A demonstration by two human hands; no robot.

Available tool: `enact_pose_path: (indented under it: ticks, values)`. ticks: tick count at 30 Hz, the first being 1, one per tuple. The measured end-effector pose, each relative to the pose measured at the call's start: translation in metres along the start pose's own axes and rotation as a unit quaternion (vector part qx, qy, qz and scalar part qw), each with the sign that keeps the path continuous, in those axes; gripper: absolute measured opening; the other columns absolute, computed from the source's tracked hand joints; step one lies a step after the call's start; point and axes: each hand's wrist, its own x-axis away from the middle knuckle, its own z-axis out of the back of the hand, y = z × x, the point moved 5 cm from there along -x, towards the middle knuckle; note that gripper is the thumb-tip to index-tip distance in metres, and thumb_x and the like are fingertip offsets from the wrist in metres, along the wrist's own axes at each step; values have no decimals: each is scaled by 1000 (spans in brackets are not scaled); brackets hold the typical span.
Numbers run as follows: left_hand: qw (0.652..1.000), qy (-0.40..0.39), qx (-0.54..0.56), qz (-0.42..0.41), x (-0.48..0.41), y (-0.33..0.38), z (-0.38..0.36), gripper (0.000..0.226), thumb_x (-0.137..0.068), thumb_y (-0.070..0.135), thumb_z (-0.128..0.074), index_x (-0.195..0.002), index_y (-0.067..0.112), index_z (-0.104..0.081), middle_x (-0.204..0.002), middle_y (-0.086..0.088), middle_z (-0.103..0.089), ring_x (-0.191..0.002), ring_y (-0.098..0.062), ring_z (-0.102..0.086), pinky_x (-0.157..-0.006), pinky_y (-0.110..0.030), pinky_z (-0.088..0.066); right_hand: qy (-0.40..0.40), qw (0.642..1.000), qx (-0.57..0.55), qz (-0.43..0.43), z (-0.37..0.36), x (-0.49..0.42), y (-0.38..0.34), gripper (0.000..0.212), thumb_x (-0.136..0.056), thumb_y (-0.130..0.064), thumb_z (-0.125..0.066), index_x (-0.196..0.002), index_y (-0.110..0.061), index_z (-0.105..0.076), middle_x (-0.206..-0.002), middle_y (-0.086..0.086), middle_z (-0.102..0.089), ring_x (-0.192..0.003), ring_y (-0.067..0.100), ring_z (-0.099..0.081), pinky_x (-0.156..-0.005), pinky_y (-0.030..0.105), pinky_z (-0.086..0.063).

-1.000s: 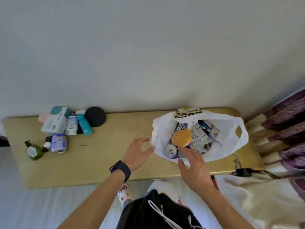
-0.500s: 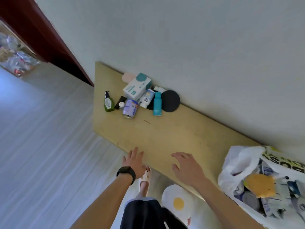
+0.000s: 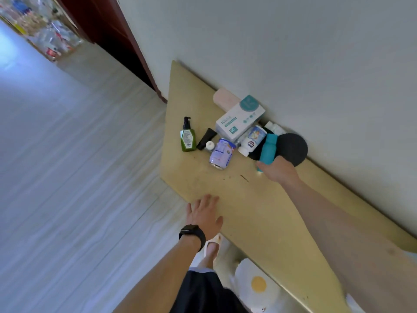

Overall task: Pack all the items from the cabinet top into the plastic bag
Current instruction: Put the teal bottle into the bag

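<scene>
From the head camera we look down at a slant on a pale wooden worktop (image 3: 259,206) set against a light wall (image 3: 293,53). Our right hand (image 3: 276,170) reaches to the cluster of items at the far end and is closed round the near end of a teal bottle (image 3: 268,150), thumb on one side and fingers on the other. The bottle lies across the edge of a black round disc (image 3: 293,149) that leans at the wall.

Our left hand (image 3: 205,216) lies flat on the worktop's front edge, fingers straight and spread, holding nothing; a black watch (image 3: 191,233) sits on its wrist.

Just beside the teal bottle lies a white bottle (image 3: 251,141) with a printed label, then a purple can (image 3: 221,153) on its side. Behind them rests a white-and-teal box (image 3: 240,117), with a pink object (image 3: 225,98) at the wall beyond it. Farther left lie a black tube (image 3: 206,138) and a green pump bottle (image 3: 187,140).

Below the worktop we see a pale floor (image 3: 79,177) and a foot in a slipper (image 3: 212,247).
</scene>
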Motion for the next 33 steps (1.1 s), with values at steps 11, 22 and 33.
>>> enact_pose_path:
  ticks: [11,22,33]
  values:
    - [922,63,347,159,-96,15,87,69,-77,55,-68,-131,17,-46,-125,-6,-54,-112,-29,-56,-96,-41,-46,-48,993,80,-78,-68,72,55,49,-86,-56,-51,-114,-16,-58,-103,5,-65,-91,25,-65,-70,31,-49]
    - [954,3,278,111,-67,20,44,50,-72,47,-76,-106,23,-49,-100,3,-60,-88,-18,-61,-78,-33,-51,23,994,86,-59,-91,100,104,54,-91,-55,-50,-125,-14,-41,-120,6,-49,-108,28,-55,-79,39,-46]
    - [962,-82,259,2,57,81,-38,41,-76,35,-80,-107,24,-56,-96,7,-68,-80,-9,-64,-59,-22,-43,7,855,-515,-64,-68,255,191,24,-95,-34,-61,-113,-22,-52,-101,5,-63,-81,15,-62,-71,27,-49]
